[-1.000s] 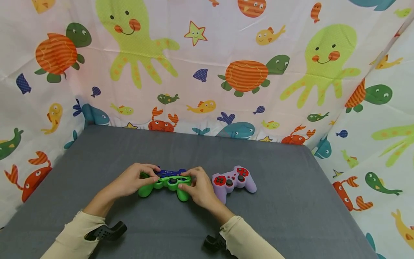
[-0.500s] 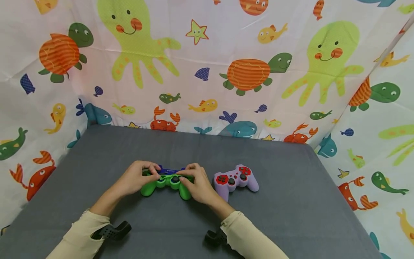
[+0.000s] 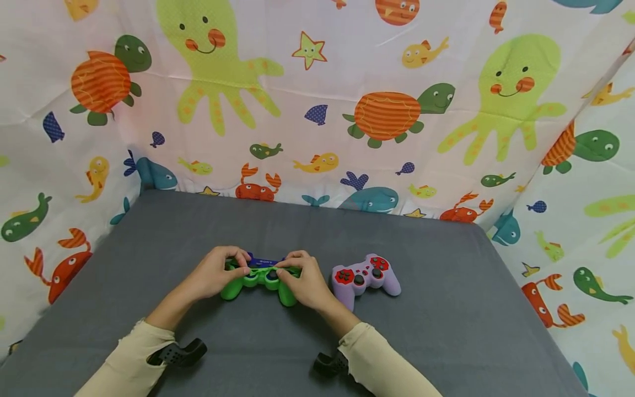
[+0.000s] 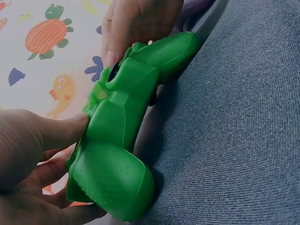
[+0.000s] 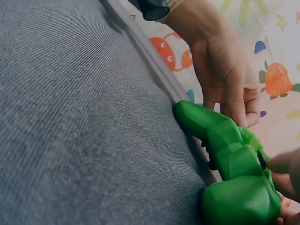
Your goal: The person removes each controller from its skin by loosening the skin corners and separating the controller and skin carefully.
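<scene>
A green rubbery controller cover sits around the lower part of a blue game controller on the grey table. The controller's far edge, with "SONY" lettering, shows uncovered. My left hand pinches the cover's left side, thumb on top and fingers beyond the far edge. At the right side, my right hand holds it the same way, thumb beside a dark stick. In the left wrist view, the cover's underside and both grips appear smooth green; the left fingers curl behind it.
A lilac controller with red button areas lies just right of my right hand. Grey cloth covers the table. A curtain printed with sea animals stands behind and at both sides.
My right thumb has shifted from the cover's front right up toward its far edge. Both hands keep hold of the cover and controller. The head view has swung slightly left.
</scene>
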The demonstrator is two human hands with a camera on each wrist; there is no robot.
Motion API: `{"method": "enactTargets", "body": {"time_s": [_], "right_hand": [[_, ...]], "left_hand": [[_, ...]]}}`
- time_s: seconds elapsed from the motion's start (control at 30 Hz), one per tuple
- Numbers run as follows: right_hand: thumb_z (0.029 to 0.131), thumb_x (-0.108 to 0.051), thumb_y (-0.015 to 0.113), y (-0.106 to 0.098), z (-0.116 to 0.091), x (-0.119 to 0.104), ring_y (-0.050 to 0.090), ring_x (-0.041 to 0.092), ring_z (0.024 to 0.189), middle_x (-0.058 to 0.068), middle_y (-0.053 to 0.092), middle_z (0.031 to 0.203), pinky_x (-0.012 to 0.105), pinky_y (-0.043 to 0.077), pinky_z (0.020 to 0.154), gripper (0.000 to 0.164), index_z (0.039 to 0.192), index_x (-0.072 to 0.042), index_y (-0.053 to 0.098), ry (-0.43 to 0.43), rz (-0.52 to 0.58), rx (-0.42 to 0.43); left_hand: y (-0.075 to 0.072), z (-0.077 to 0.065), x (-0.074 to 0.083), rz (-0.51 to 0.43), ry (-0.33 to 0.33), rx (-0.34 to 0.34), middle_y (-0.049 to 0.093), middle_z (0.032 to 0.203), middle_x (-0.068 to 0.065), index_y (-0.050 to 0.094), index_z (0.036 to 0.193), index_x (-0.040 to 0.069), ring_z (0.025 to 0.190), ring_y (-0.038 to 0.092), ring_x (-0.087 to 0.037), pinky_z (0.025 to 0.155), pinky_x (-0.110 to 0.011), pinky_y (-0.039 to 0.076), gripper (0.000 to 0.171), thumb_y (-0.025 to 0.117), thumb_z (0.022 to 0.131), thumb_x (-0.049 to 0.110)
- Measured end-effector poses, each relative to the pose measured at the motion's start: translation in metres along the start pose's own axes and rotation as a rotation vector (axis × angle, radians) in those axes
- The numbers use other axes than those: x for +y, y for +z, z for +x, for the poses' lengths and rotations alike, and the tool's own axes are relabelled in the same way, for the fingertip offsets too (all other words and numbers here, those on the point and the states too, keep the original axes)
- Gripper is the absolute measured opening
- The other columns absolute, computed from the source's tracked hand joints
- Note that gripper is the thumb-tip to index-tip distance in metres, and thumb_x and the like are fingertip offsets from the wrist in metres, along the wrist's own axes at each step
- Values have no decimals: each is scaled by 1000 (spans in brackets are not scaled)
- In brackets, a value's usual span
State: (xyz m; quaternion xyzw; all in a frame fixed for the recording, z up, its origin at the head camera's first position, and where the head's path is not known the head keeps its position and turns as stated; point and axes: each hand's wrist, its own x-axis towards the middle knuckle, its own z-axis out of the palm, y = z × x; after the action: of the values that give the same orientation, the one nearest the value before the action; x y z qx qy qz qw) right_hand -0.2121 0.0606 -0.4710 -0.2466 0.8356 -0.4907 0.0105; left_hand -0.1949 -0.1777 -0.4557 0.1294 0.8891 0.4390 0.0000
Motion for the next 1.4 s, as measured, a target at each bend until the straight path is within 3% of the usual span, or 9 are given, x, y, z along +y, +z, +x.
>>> {"method": "enactTargets", "body": {"time_s": [0.17, 0.33, 0.53, 0.63, 0.8, 1.03, 1.2, 1.4], "right_hand": [[91, -14, 73, -3, -1, 0, 55, 25, 113, 15, 64, 116, 41, 41, 100, 17, 104, -4, 79, 59, 73, -18], [92, -9, 72, 0, -3, -3, 58, 28, 110, 19, 66, 112, 37, 45, 97, 15, 98, 3, 79, 139, 154, 35], [96, -10, 68, 3, -5, -6, 52, 25, 119, 17, 61, 121, 35, 40, 103, 23, 106, 9, 74, 289, 345, 56], [96, -11, 67, 1, -6, -6, 48, 26, 124, 19, 57, 128, 39, 35, 109, 26, 109, 12, 71, 318, 416, 38], [99, -10, 64, -6, -10, -2, 43, 30, 134, 22, 53, 139, 50, 31, 116, 24, 112, 9, 71, 277, 392, -36], [101, -13, 60, -13, -11, 1, 44, 28, 132, 18, 53, 139, 42, 39, 108, 24, 112, 4, 73, 204, 323, -102], [103, -20, 57, -16, -13, 0, 43, 29, 135, 19, 49, 144, 49, 38, 112, 30, 113, 2, 74, 177, 286, -150], [102, -16, 58, -21, -12, -2, 38, 32, 141, 21, 45, 149, 54, 35, 113, 27, 115, 1, 74, 73, 236, -237]], "left_hand": [[5, 0, 0, 1, 13, 12, 70, 116, -16, 64, 80, 10, 119, 59, -40, 104, -62, 41, 16, 69, 95, 8], [8, -2, 4, 20, 7, 21, 70, 116, -16, 63, 79, 11, 119, 60, -41, 104, -61, 42, 17, 71, 94, 7], [10, -4, 7, 42, -12, 24, 71, 115, -15, 64, 79, 11, 119, 60, -40, 104, -61, 42, 17, 70, 94, 8], [10, -4, 8, 56, -15, 27, 71, 115, -15, 64, 79, 11, 119, 60, -40, 103, -61, 42, 17, 70, 94, 9], [12, -2, 9, 72, -30, 38, 72, 116, -14, 65, 79, 12, 121, 59, -41, 104, -61, 42, 16, 71, 94, 10], [11, 0, 9, 84, -27, 51, 73, 116, -13, 66, 79, 12, 123, 59, -41, 105, -62, 42, 16, 72, 93, 12], [10, -2, 8, 88, -48, 39, 73, 117, -12, 67, 79, 13, 125, 58, -42, 106, -63, 40, 16, 72, 94, 13], [6, -3, 4, 87, -30, 52, 73, 117, -13, 68, 79, 14, 125, 58, -42, 106, -64, 40, 15, 73, 93, 11]]}}
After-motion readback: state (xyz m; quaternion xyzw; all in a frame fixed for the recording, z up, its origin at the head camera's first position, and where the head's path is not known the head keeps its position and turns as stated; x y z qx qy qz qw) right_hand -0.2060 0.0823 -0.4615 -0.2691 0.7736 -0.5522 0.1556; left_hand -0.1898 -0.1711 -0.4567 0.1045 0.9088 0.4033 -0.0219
